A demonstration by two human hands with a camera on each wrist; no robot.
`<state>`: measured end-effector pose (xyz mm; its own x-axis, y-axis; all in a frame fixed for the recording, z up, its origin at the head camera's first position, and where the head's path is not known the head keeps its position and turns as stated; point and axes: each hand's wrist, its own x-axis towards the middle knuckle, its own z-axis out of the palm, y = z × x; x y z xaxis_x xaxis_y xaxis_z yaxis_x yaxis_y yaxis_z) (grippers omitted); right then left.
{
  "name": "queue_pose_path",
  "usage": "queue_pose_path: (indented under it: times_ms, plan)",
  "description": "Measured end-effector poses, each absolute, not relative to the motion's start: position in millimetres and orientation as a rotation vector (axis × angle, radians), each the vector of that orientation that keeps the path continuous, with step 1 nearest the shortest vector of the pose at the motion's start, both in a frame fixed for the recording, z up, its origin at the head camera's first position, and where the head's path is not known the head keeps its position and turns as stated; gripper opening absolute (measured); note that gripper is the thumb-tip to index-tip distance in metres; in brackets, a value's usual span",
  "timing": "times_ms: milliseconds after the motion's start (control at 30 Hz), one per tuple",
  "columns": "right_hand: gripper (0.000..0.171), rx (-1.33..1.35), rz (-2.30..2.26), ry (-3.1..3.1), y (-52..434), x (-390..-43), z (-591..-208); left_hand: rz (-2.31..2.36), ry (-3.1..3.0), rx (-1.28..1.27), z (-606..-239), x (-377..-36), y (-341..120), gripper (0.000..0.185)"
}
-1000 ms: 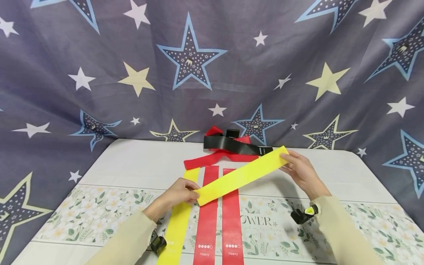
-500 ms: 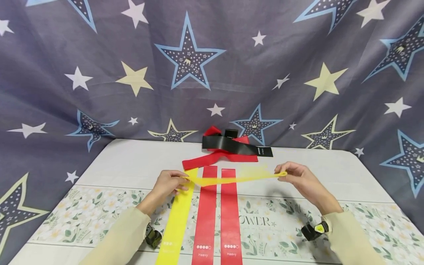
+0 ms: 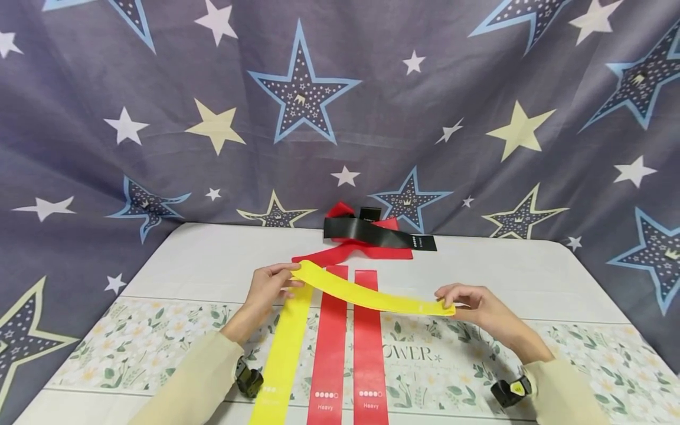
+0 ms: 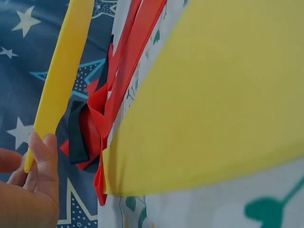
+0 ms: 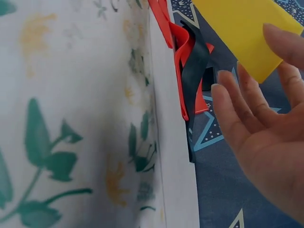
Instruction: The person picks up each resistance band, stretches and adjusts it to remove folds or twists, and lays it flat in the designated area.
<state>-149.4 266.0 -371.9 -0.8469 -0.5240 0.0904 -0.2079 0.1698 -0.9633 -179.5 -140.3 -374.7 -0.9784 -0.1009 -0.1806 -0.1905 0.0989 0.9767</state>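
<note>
I hold a yellow resistance band (image 3: 372, 295) stretched flat just above the table. My left hand (image 3: 285, 277) pinches its far left end, and in the left wrist view the fingers (image 4: 43, 159) curl round that yellow band (image 4: 61, 80). My right hand (image 3: 451, 300) pinches the nearer right end. In the right wrist view that hand (image 5: 266, 137) has the yellow band's end (image 5: 242, 33) between thumb and fingers. The held band crosses over two red bands (image 3: 368, 336) and one flat yellow band (image 3: 281, 348) laid side by side.
A loose pile of a black band (image 3: 377, 235) and a red band (image 3: 345, 252) lies at the back of the white table (image 3: 212, 260). A floral cloth (image 3: 133, 342) covers the front. A star-patterned curtain (image 3: 297, 118) hangs behind.
The held yellow band swung round. My right hand brought its end down and toward me, while my left hand moved its end up and away, over the top of the flat yellow band.
</note>
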Motion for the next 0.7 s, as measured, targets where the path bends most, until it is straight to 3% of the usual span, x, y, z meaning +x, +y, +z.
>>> queue_pose_path:
  times_ms: [367,700]
  plan:
    - [0.005,-0.465,-1.708,2.111,261.6,-140.0,-379.3,2.214,2.234,-0.262,-365.9,-184.8,-127.9,0.03]
    - [0.016,-0.268,-1.767,2.16,253.5,-124.2,-383.9,2.275,2.299,-0.218,-356.0,-200.6,-108.8,0.027]
